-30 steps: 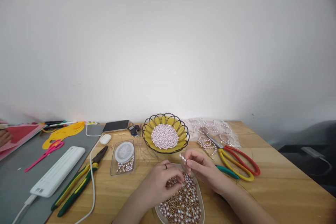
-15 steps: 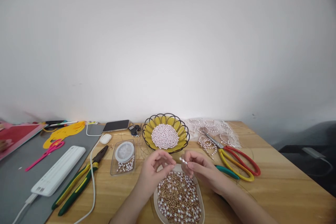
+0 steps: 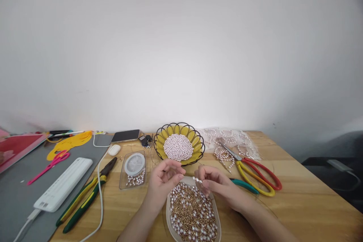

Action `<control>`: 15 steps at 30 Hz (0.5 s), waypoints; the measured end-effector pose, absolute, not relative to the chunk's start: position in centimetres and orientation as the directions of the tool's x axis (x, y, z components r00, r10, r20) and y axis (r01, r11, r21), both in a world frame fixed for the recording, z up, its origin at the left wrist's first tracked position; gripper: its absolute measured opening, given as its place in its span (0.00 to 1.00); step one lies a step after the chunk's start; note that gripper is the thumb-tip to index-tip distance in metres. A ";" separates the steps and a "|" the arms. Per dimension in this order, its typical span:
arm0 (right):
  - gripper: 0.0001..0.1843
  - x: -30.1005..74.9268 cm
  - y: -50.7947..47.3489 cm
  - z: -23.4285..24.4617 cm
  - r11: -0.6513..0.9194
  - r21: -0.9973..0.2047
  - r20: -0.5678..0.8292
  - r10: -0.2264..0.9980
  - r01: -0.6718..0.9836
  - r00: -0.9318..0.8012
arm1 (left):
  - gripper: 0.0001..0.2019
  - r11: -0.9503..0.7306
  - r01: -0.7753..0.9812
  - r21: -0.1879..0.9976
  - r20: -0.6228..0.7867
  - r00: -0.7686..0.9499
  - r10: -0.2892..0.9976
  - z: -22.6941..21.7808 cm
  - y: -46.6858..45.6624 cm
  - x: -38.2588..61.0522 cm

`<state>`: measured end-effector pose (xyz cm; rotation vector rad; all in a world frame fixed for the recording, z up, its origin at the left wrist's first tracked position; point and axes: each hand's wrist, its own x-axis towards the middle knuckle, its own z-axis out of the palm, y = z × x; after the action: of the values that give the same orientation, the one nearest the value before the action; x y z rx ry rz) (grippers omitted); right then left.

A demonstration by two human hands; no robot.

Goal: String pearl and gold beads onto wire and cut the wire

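Above the oval white tray (image 3: 168, 217) of mixed pearl and gold beads (image 3: 193, 211), both hands are raised. My right hand (image 3: 216, 186) pinches a short row of pearl beads (image 3: 197, 180) between thumb and forefinger; its tip points toward the left hand. Thumb and forefinger of my left hand (image 3: 164, 179) are pressed together at the tray's upper left, with something tiny at the tips, too small to name. A gap separates the two hands. Just behind them stands a yellow basket with a black wire rim (image 3: 200, 155), holding small pale pink beads (image 3: 178, 147).
On the right lie red-and-yellow-handled scissors (image 3: 255, 174), a teal handle (image 3: 245, 185) and strung beads (image 3: 224, 155). To the left are a clear box (image 3: 122, 181) with a spool (image 3: 134, 164), pliers (image 3: 87, 193), a white power bank (image 3: 64, 184), a cable and a phone (image 3: 125, 135).
My left hand has drawn a little to the left, widening the gap to the right hand. The right hand and its pearl beads have dipped slightly.
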<state>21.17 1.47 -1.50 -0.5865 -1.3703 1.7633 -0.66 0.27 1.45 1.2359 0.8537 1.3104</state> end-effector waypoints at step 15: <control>0.20 21.0 1.4 -1.1 -0.077 -0.961 0.086 0.830 -0.266 -0.551 | 0.10 -0.175 -0.192 0.966 0.201 0.125 0.972 1.9 0.2 -0.6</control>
<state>21.02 1.40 -1.06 -0.6486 -1.3924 1.7410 -0.56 0.19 1.91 1.2730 0.8737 1.3173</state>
